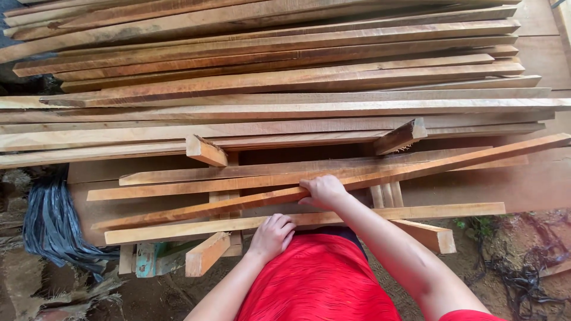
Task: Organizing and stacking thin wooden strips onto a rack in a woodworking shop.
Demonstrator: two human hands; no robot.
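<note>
My right hand (322, 190) grips a long reddish wooden slat (452, 159) that runs diagonally from lower left up to the right edge. My left hand (272, 236) rests with curled fingers on the nearest pale slat (428, 211), which lies crosswise along the front of the stack. Both slats sit on a low pile of similar strips over short cross blocks (206, 151). My red garment fills the bottom centre.
A large stack of long sawn boards (285, 77) covers the upper half. A dark plastic sheet (50, 220) is bunched at the left. Short offcut blocks (205, 254) (431, 236) stick out under the front slat. Dirt ground and tangled black cord (523, 279) lie at lower right.
</note>
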